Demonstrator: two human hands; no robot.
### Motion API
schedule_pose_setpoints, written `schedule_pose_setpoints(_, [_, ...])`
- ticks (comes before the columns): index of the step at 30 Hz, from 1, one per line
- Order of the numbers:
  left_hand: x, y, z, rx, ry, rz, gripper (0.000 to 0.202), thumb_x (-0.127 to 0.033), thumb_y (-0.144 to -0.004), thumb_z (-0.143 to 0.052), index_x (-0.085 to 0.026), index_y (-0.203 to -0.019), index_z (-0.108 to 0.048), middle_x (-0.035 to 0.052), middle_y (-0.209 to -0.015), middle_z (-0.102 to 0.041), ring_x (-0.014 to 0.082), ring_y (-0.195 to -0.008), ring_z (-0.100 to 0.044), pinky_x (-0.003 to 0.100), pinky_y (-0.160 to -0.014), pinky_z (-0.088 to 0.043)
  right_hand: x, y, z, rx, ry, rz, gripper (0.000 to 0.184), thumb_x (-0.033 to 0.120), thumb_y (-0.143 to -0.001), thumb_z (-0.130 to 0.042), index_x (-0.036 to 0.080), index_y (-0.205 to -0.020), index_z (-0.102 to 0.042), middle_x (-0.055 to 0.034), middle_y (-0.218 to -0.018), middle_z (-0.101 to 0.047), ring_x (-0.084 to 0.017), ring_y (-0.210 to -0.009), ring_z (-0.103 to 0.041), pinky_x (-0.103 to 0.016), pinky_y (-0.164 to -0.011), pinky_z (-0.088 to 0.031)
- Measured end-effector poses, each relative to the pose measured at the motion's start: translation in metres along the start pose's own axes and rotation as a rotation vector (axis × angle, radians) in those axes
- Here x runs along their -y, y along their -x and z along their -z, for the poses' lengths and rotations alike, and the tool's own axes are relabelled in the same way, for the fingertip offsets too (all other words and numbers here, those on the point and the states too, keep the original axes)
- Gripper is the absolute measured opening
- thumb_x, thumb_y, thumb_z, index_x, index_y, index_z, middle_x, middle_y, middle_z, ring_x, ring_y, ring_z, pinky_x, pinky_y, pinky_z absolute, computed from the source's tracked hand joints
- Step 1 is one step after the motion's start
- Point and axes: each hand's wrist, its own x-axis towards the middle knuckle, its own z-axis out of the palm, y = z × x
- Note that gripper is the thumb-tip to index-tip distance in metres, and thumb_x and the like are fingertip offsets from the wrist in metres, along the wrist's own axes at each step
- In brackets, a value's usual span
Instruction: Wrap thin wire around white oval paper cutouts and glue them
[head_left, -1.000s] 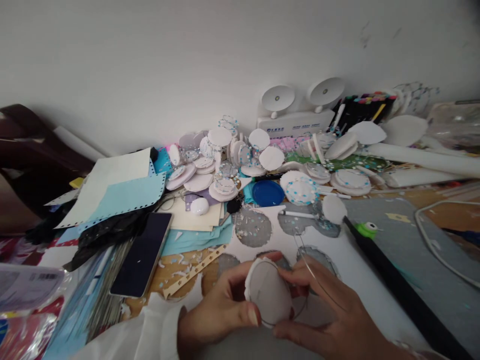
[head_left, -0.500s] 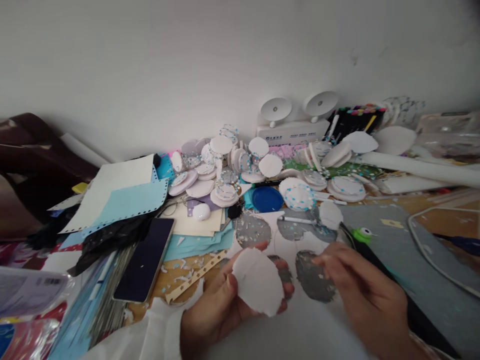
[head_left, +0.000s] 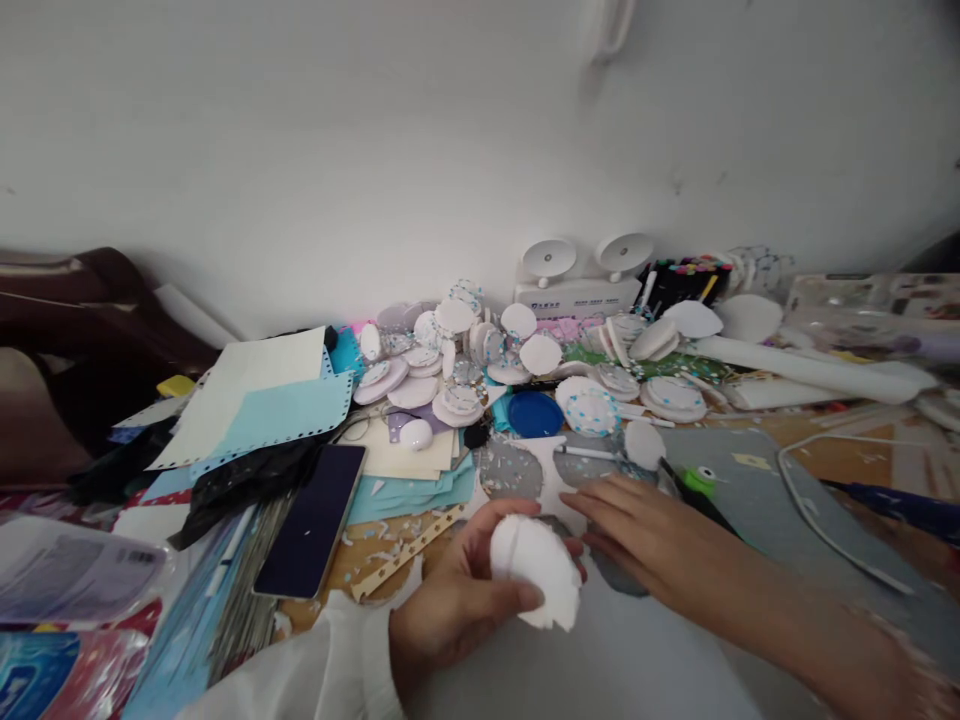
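My left hand (head_left: 472,590) is closed on a white, rough-edged disc (head_left: 540,570), the thumb lying across its face and the fingers behind it. The disc looks like paper or thin foam; I cannot tell which. To its right, my right hand (head_left: 630,525) is stretched out with the palm down and holds nothing that I can see. Its fingertips touch or hover over a white sheet (head_left: 553,470) with round holes cut through it. Beyond the hands, a small white disc (head_left: 643,444) rests near a white pen (head_left: 589,453).
Several white discs with blue-beaded strands (head_left: 457,400) are heaped against the wall. A blue lid (head_left: 535,414) lies before them. At left are a phone (head_left: 311,525) and coloured paper sheets (head_left: 292,410). A grey mat (head_left: 739,520) with a white cable (head_left: 806,510) is at right.
The disc in my left hand has turned and tilted, and my thumb has moved over its face. My right hand has gone from a pinch to outstretched fingers, farther forward and left. The view has shifted.
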Motion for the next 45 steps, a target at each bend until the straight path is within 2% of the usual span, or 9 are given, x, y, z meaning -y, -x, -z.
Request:
schedule_pose_setpoints(6, [0.006, 0.0, -0.001, -0.09, -0.09, 0.009, 0.05, -0.014, -0.072, -0.081, -0.023, -0.115, -0.057, 0.0058, -0.103, -0.074, 0.0188, -0.091, -0.07, 0.025, -0.076, -0.05, 0.014, 0.001, 0.034, -0.039, -0.119, 0.024, 0.025, 0.017, -0.094, -0.053, 0.026, -0.115, -0.065, -0.0038, -0.1, -0.074, -0.021, -0.092, -0.069, -0.034, -0.079, -0.057])
schedule_pose_setpoints(10, [0.004, -0.002, -0.002, -0.084, -0.069, -0.034, 0.047, -0.018, -0.073, -0.081, -0.023, -0.114, -0.058, 0.0059, -0.1, -0.075, 0.0205, -0.09, -0.071, 0.027, -0.077, -0.05, 0.016, -0.004, 0.034, -0.423, -0.065, -0.05, 0.019, 0.01, -0.088, -0.057, 0.026, -0.094, -0.065, -0.0017, -0.078, -0.069, -0.019, -0.07, -0.064, -0.033, -0.066, -0.052])
schedule_pose_setpoints(13, [0.003, -0.003, -0.001, -0.141, -0.063, -0.044, 0.042, -0.02, -0.075, -0.081, -0.02, -0.112, -0.061, 0.0081, -0.104, -0.075, 0.0184, -0.088, -0.07, 0.027, -0.08, -0.05, 0.009, -0.006, 0.021, -0.548, 0.078, -0.005, 0.017, 0.008, -0.084, -0.057, 0.025, -0.081, -0.06, -0.0002, -0.068, -0.061, -0.018, -0.063, -0.057, -0.033, -0.06, -0.046])
schedule_pose_setpoints(18, [0.004, -0.003, 0.001, -0.197, -0.07, -0.054, 0.027, -0.026, -0.078, -0.079, -0.016, -0.098, -0.064, 0.0051, -0.09, -0.073, 0.0133, -0.074, -0.066, 0.022, -0.068, -0.048, 0.001, -0.017, 0.008, -0.434, 0.18, 0.083, 0.01, 0.014, -0.085, -0.064, 0.023, -0.083, -0.068, -0.0019, -0.073, -0.064, -0.018, -0.068, -0.056, -0.034, -0.067, -0.045])
schedule_pose_setpoints(24, [0.003, -0.004, 0.002, -0.248, -0.057, -0.042, 0.033, -0.028, -0.071, -0.084, -0.016, -0.092, -0.061, 0.0002, -0.081, -0.067, 0.0115, -0.069, -0.062, 0.022, -0.065, -0.047, -0.003, -0.011, 0.026, -0.087, 0.122, -0.019, 0.023, 0.018, -0.089, -0.06, 0.031, -0.103, -0.073, -0.0079, -0.123, -0.062, -0.029, -0.11, -0.057, -0.047, -0.087, -0.049])
schedule_pose_setpoints(30, [0.003, -0.005, 0.003, -0.3, -0.083, -0.044, 0.034, -0.028, -0.071, -0.084, -0.017, -0.088, -0.057, -0.0014, -0.077, -0.064, 0.0099, -0.065, -0.059, 0.02, -0.062, -0.046, -0.02, 0.061, 0.046, -0.444, 0.238, -0.352, 0.015, 0.023, -0.093, -0.057, 0.029, -0.102, -0.067, -0.0088, -0.103, -0.067, -0.027, -0.092, -0.068, -0.045, -0.08, -0.052])
schedule_pose_setpoints(36, [0.006, -0.005, 0.004, -0.336, -0.191, -0.073, 0.033, -0.029, -0.071, -0.085, -0.016, -0.083, -0.056, -0.0006, -0.073, -0.065, 0.0096, -0.061, -0.059, 0.019, -0.057, -0.044, -0.044, 0.134, 0.021, -0.268, 0.325, -0.468, 0.018, 0.028, -0.084, -0.072, 0.03, -0.099, -0.061, -0.0078, -0.083, -0.073, -0.03, -0.07, -0.074, -0.042, -0.057, -0.058])
schedule_pose_setpoints(41, [0.006, -0.003, 0.001, -0.291, -0.292, -0.095, 0.044, -0.024, -0.073, -0.084, -0.021, -0.107, -0.057, 0.0001, -0.085, -0.069, 0.013, -0.069, -0.063, 0.022, -0.061, -0.049, -0.037, 0.128, 0.012, -0.263, 0.379, -0.362, 0.018, 0.029, -0.085, -0.07, 0.029, -0.1, -0.06, -0.0092, -0.084, -0.072, -0.031, -0.071, -0.073, -0.043, -0.059, -0.059])
schedule_pose_setpoints(45, [0.005, -0.001, 0.0, -0.285, -0.348, -0.112, 0.034, -0.022, -0.074, -0.083, -0.019, -0.101, -0.061, 0.0002, -0.091, -0.066, 0.0127, -0.077, -0.062, 0.021, -0.065, -0.049, -0.033, 0.122, 0.018, -0.31, 0.402, -0.368, 0.005, 0.023, -0.091, -0.059, 0.026, -0.095, -0.061, -0.0102, -0.082, -0.07, -0.03, -0.07, -0.072, -0.043, -0.062, -0.058])
